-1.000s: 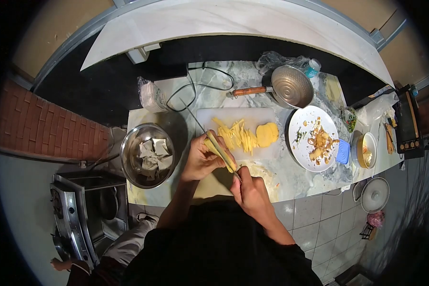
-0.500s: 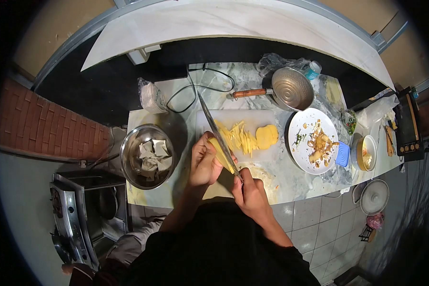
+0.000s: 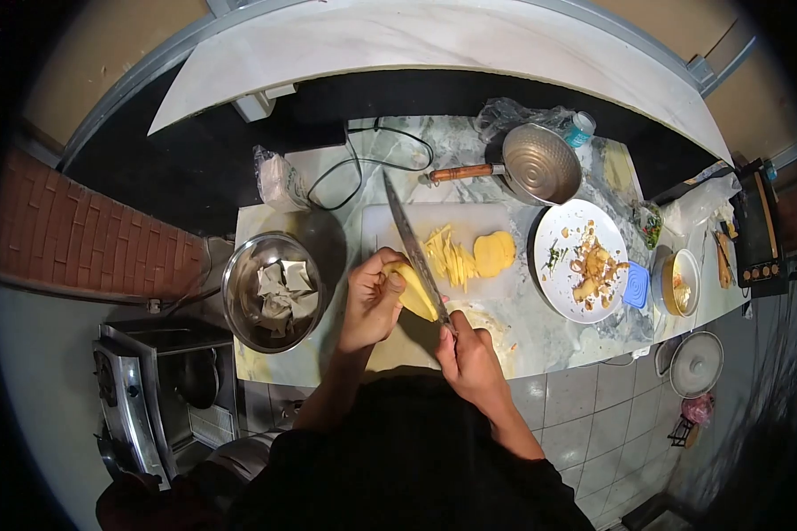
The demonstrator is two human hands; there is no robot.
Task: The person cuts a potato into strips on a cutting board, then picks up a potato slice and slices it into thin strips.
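My left hand (image 3: 367, 305) grips a peeled yellow potato piece (image 3: 416, 296) between thumb and fingers, raised above the near edge of the white cutting board (image 3: 383, 232). A long knife (image 3: 404, 226) is in my right hand (image 3: 474, 361), its blade slanting up and left along the potato's right side. Beyond the blade, thin potato strips (image 3: 449, 258) lie in a pile on the board. Beside them, to the right, are overlapping flat potato slices (image 3: 494, 254).
A steel bowl (image 3: 232, 301) with pale, flat pieces stands left. On the right are a white plate (image 3: 553, 288) of peelings, a blue square item (image 3: 636, 285) and a small bowl (image 3: 692, 274). Behind sit a wooden-handled saucepan (image 3: 545, 168) and a black cable (image 3: 359, 177).
The knife blade has shifted right, off the potato's top to its right side, showing more of the potato. At lower left, another person's clothing has moved.
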